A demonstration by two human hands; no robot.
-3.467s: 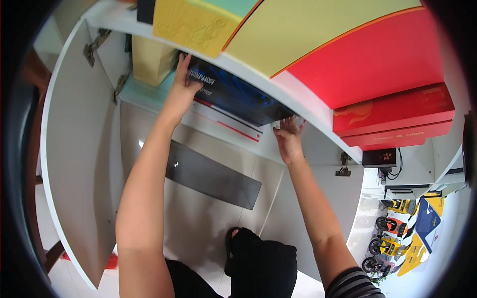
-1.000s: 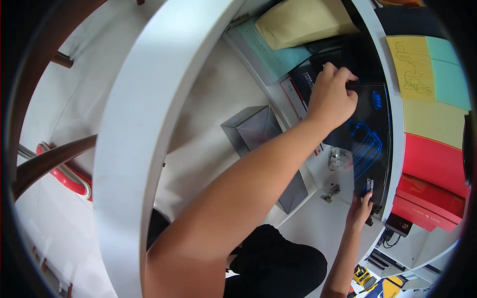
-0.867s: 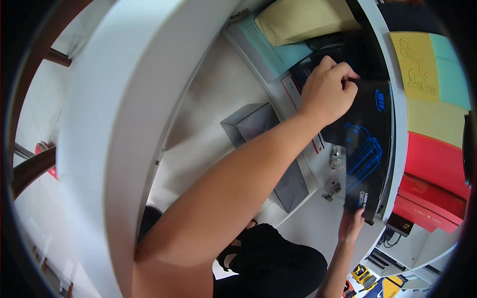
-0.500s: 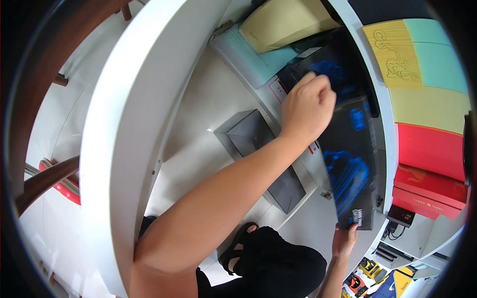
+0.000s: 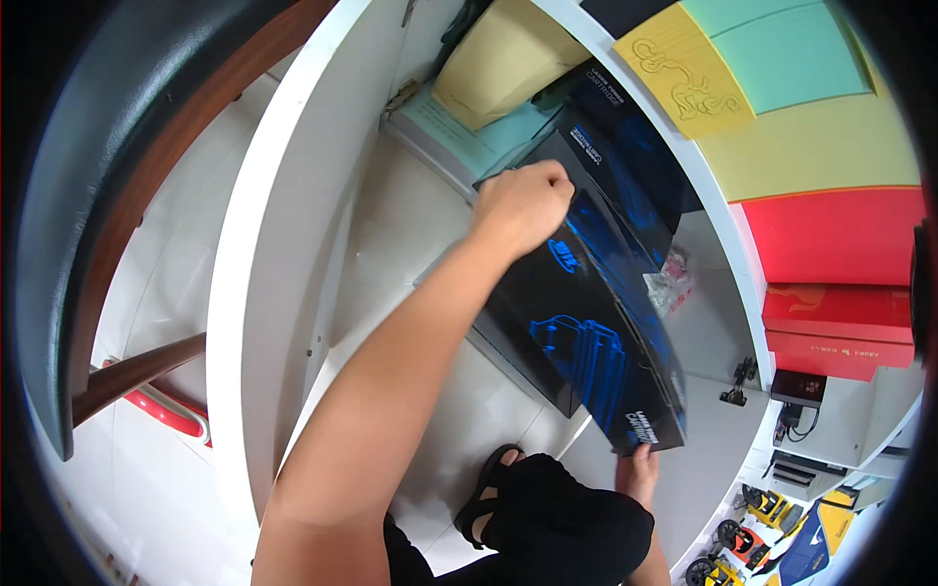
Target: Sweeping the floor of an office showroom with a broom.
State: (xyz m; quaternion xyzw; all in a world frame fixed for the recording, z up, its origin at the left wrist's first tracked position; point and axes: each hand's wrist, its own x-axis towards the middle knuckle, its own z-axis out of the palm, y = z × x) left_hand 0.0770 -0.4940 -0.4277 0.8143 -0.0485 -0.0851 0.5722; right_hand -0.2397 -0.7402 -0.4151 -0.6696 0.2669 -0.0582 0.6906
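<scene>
- In the head view, I'm seeing the black box [image 5: 586, 361] slanting across the cabinet opening, its upper end pointing to the left door [image 5: 269, 293] side and its lower end nearing the right door [image 5: 699, 430].
- The left hand [image 5: 528, 207] is curling closed over the box's upper end, gripping it; its fingertips are hiding from me.
- The right hand [image 5: 638, 474] is pinching the lower end, its thumb pressing the edge and its other fingers mostly staying out of sight, just beside the knee [image 5: 596, 518].
- Along the box's far edge, a second black box [image 5: 625, 176] is sitting close behind; I can't tell whether they are touching.
- A clear plastic bag [image 5: 669, 283] is lying between the box and the white shelf edge [image 5: 723, 220].
- Below, a grey box [image 5: 518, 358] is showing partly under the near edge.
- Leftward, I'm getting more room: pale floor [image 5: 381, 254] is showing between the left hand and the left door.
</scene>
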